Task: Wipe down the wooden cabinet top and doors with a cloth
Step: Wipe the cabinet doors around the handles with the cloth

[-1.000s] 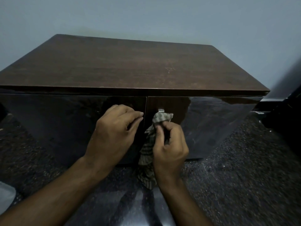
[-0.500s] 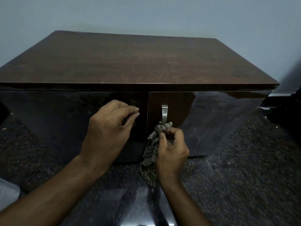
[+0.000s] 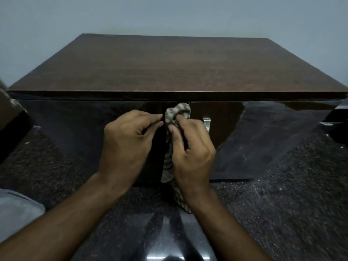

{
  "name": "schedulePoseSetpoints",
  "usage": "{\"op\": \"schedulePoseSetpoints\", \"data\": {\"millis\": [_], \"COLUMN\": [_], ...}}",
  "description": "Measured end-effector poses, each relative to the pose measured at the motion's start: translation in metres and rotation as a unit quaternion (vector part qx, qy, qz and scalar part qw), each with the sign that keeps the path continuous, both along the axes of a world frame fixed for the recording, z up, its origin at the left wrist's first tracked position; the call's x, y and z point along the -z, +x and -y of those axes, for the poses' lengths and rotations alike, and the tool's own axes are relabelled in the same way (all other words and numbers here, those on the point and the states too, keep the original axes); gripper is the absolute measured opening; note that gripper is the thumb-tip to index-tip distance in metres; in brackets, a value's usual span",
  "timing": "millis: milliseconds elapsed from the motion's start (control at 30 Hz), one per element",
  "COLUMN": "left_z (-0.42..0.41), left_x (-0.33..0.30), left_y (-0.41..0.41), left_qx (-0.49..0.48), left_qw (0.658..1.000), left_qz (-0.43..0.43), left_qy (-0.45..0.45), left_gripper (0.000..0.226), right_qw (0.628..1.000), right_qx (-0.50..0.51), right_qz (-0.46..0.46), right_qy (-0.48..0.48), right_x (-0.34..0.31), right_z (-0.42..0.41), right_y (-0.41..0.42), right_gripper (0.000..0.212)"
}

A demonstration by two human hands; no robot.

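A low wooden cabinet stands before me with a brown top [image 3: 173, 66] and two glossy dark doors [image 3: 75, 129]. My right hand [image 3: 190, 147] grips a bunched checked cloth [image 3: 177, 113] and presses it near the top of the seam between the doors. The rest of the cloth hangs down below my wrist. A metal handle [image 3: 207, 123] on the right door shows just right of that hand. My left hand [image 3: 128, 142] is on the left door beside the cloth, fingers curled with the tips at the door's edge; the left door's handle is hidden behind it.
The dark speckled stone floor [image 3: 282, 204] spreads around the cabinet. A plain pale wall [image 3: 169, 14] is behind it. Dark objects sit at the far right [image 3: 339, 125] and far left [image 3: 11, 129] edges. A grey fabric patch [image 3: 17, 213] shows at the lower left.
My right hand has carried the cloth up and left, from the lower end of the right door's handle to the top of the seam. The view shifted right and closer.
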State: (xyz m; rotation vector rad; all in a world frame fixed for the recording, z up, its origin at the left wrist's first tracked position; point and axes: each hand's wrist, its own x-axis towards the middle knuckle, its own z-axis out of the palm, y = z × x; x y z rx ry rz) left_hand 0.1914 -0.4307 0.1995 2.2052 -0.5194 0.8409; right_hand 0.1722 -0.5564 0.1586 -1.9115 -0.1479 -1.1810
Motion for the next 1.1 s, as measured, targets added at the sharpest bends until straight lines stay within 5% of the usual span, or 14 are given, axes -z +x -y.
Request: {"op": "schedulePoseSetpoints", "data": {"millis": [233,567,1100], "left_z": [0.0,0.001,-0.001], "left_x": [0.001,0.007,0.011], "left_y": [0.0,-0.001,0.001], "left_qx": [-0.01,0.002,0.011], "left_qw": [1.0,0.997,0.999], "left_qz": [-0.028,-0.071,-0.052], "left_qy": [-0.002,-0.004,-0.012], "left_gripper": [0.013,0.009,0.012], "right_qw": [0.99,0.987,0.998], "right_qx": [0.012,-0.007,0.03], "right_qz": [-0.058,-0.133,-0.04], "right_qy": [-0.125,0.086,0.024], "right_x": [0.048,0.037,0.034], "right_z": [-0.001,-0.007,-0.009], "right_y": [-0.009,-0.007,-0.008], "right_gripper": [0.019,0.023,0.008]}}
